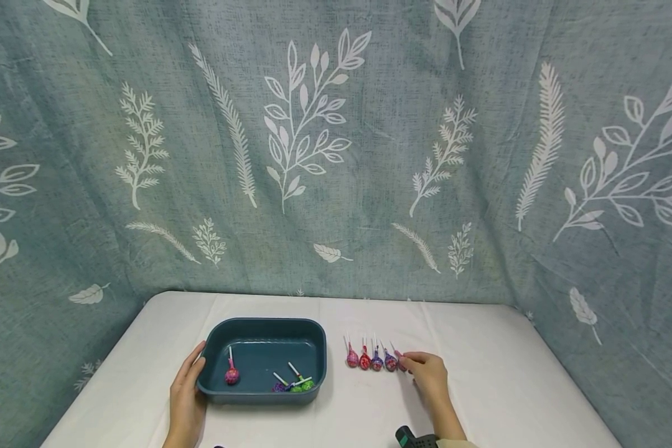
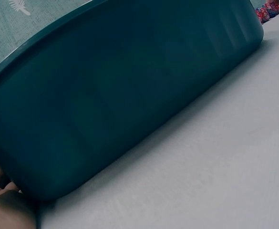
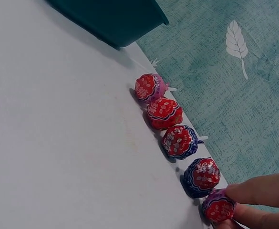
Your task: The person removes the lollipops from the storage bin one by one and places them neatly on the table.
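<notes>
My right hand (image 1: 428,373) pinches a pink-wrapped lollipop (image 3: 219,206) between thumb and fingers at the right end of a row of lollipops. A dark blue lollipop (image 3: 202,176) lies right beside it, its wrapper close against the pink one. Further along the row are another blue lollipop (image 1: 377,363), a red lollipop (image 1: 364,361) and a pink lollipop (image 1: 352,358), sticks pointing away from me. My left hand (image 1: 187,392) rests against the left side of a dark teal bin (image 1: 269,398), fingers extended along its outer wall.
Inside the bin, a pink lollipop (image 1: 232,375) lies at the left; green lollipops (image 1: 307,385) and a purple lollipop (image 1: 280,387) cluster near the right front corner. A white cloth (image 1: 509,386) covers the table. Leaf-patterned fabric (image 1: 369,186) hangs behind it.
</notes>
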Tool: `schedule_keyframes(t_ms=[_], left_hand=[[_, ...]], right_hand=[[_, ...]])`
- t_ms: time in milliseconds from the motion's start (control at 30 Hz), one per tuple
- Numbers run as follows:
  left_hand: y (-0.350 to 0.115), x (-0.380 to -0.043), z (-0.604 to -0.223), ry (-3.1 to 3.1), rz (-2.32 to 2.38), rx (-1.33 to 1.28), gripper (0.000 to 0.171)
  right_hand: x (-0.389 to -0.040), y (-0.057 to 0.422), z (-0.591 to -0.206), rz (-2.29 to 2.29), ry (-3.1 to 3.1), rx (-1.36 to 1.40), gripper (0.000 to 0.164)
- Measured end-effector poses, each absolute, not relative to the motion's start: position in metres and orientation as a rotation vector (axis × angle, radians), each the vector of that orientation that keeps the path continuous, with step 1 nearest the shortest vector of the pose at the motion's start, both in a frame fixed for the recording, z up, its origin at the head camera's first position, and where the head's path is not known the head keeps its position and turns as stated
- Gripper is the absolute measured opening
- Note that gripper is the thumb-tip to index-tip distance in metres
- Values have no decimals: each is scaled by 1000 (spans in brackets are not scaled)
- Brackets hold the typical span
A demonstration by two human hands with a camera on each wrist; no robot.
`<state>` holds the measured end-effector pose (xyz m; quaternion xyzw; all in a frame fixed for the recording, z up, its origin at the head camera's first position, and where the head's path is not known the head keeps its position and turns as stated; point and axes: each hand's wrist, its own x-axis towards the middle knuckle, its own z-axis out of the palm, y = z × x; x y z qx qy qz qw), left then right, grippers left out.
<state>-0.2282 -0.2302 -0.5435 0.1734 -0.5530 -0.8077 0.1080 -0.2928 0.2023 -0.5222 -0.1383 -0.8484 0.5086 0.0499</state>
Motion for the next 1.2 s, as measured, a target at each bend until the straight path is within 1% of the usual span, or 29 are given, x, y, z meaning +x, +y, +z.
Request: schedule_keyframes(t_ms=[367,600,900,1200], left_hand=[[-230,-229,-545,-1615,-2384,510,56],[-230,-229,-544,-1630,-2361,524,56],[-229,-228,-543,-1628,-2362,509,56],[-229,-228,-544,-1630,-2361,504,58]], right_hand=[[-289,207,-515,1526,-2551,-391,34],[-285,203,-501,1527,-2509,-346,32],[-279,158,-482,1933,-2392,-115,30],[-278,105,-467,2090,-2430,179,29]])
